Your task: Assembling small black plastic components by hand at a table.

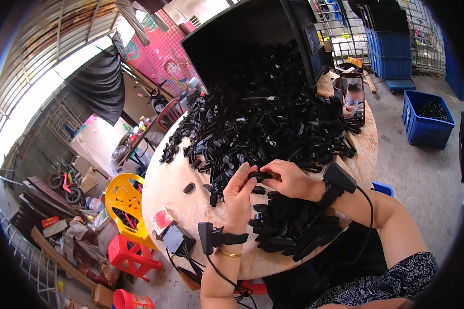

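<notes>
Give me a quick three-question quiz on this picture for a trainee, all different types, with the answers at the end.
1. Multiple choice: what do the left hand and right hand hold at their fingertips?
a) a white cup
b) a small black piece
c) a screwdriver

2. True or false: the red stool stands to the right of the round table.

3. Fill in: the open bin at the far right, with dark pieces inside, is ____.

Key: 1. b; 2. false, it stands to the left; 3. blue.
</notes>
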Demonstrator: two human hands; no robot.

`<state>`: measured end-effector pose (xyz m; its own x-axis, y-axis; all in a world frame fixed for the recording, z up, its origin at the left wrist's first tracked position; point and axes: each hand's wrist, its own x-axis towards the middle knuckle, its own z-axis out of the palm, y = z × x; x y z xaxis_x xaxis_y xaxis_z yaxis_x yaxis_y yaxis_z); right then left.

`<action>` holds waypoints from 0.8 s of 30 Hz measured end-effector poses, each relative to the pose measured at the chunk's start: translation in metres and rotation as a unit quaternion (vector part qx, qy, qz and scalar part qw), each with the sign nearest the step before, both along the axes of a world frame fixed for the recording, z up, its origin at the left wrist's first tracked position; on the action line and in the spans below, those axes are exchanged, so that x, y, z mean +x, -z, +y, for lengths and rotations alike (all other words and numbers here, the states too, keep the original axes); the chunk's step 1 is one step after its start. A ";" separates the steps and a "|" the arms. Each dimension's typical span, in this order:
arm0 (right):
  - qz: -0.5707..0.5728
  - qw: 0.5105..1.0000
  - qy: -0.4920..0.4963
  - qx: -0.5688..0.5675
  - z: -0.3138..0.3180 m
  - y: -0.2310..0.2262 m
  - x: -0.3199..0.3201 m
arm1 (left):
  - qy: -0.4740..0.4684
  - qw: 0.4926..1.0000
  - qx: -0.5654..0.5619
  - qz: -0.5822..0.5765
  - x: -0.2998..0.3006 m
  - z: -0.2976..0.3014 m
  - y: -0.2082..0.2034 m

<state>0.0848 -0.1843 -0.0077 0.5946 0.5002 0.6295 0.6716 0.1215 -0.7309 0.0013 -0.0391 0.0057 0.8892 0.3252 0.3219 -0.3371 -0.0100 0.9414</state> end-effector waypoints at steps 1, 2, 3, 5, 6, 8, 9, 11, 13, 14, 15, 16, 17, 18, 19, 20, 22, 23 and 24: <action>0.002 1.000 -0.025 -0.010 -0.001 -0.001 -0.001 | 0.040 0.997 -0.067 -0.018 0.001 0.002 0.001; 0.005 0.999 -0.050 -0.021 -0.002 -0.002 0.000 | 0.041 0.997 -0.067 -0.018 0.000 0.003 0.000; 0.005 0.999 -0.050 -0.020 -0.003 -0.002 0.001 | 0.067 0.995 -0.077 -0.022 0.000 0.004 -0.001; -0.116 0.991 -0.047 -0.049 -0.004 -0.002 0.006 | 0.093 0.992 -0.087 -0.025 -0.001 0.006 -0.002; -0.115 0.991 -0.047 -0.050 -0.005 -0.002 0.006 | 0.106 0.990 -0.098 0.001 -0.001 0.008 -0.002; -0.118 0.989 -0.050 -0.074 -0.008 -0.005 0.004 | 0.118 0.987 -0.109 0.028 -0.002 0.014 -0.004; -0.118 0.989 -0.050 -0.074 -0.007 -0.005 0.003 | 0.123 0.989 -0.077 0.025 -0.003 0.017 -0.007; -0.119 0.991 -0.052 -0.035 -0.005 -0.004 0.002 | 0.129 0.990 -0.045 0.022 -0.005 0.015 -0.011; -0.112 0.991 -0.064 -0.029 -0.007 -0.009 0.001 | 0.122 0.990 -0.072 0.013 -0.007 0.010 -0.015; -0.105 0.991 -0.074 -0.023 -0.008 -0.011 0.001 | 0.121 0.990 -0.073 0.013 -0.007 0.010 -0.015; -0.104 0.991 -0.076 -0.022 -0.009 -0.013 -0.002 | 0.134 0.989 -0.060 0.000 -0.007 0.011 -0.015; -0.099 0.992 -0.078 -0.025 -0.010 -0.015 -0.004 | 0.148 0.988 -0.047 -0.014 -0.008 0.012 -0.014; -0.095 0.992 -0.079 -0.028 -0.010 -0.016 -0.005 | 0.147 0.988 -0.047 -0.013 -0.009 0.012 -0.014; -0.095 0.992 -0.078 -0.028 -0.009 -0.014 -0.005 | 0.125 0.992 -0.024 -0.018 -0.009 0.010 -0.013; -0.112 0.991 -0.068 -0.004 -0.008 -0.012 -0.006 | 0.104 0.994 0.000 -0.023 -0.009 0.009 -0.013; -0.130 0.990 -0.058 0.020 -0.008 -0.010 -0.006 | 0.105 0.994 0.000 -0.024 -0.009 0.006 -0.014; -0.121 0.991 -0.053 0.017 -0.009 -0.011 -0.008 | 0.067 0.996 0.043 -0.041 -0.011 0.002 -0.015; -0.112 0.992 -0.049 0.014 -0.009 -0.012 -0.009 | 0.067 0.996 0.042 -0.041 -0.010 0.001 -0.014; -0.112 0.992 -0.050 0.014 -0.010 -0.012 -0.006 | 0.050 0.998 0.033 -0.027 -0.009 0.001 -0.014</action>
<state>0.0785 -0.1942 0.0046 0.3860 0.5307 0.7546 0.8006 0.2137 -0.5598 -0.0081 -0.0383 0.0193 0.8974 0.2112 0.3874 -0.3889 -0.0359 0.9206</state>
